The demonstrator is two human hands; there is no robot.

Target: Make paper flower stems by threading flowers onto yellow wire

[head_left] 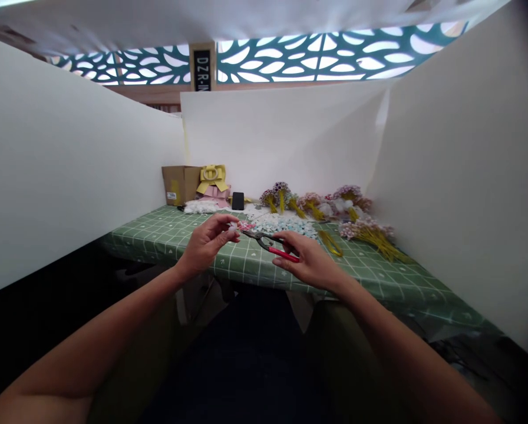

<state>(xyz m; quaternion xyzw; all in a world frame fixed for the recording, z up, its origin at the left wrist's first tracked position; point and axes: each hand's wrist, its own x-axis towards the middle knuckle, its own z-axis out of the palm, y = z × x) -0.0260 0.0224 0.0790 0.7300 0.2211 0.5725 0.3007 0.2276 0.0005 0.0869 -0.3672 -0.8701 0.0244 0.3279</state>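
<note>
Pliers (283, 254) with red grips are in my right hand (310, 259), and their dark jaws point left toward my other hand. Between the thumb and fingers of my left hand (206, 241) is a small white flower-like piece (233, 227). The jaw tips are close beside this piece; I cannot tell if they touch it. Just behind the hands lie small pink pieces (247, 225) and a spread of white and pale blue pieces (286, 225) on the table.
The table has a green checked cloth (246, 263). Bunches of artificial flower stems (374, 235) lie at the right and back. A yellow-green stem bundle (330, 242), a black phone (238, 201), yellow and pink bows (213, 176) and a cardboard box (181, 184) are also there. White panels enclose the sides.
</note>
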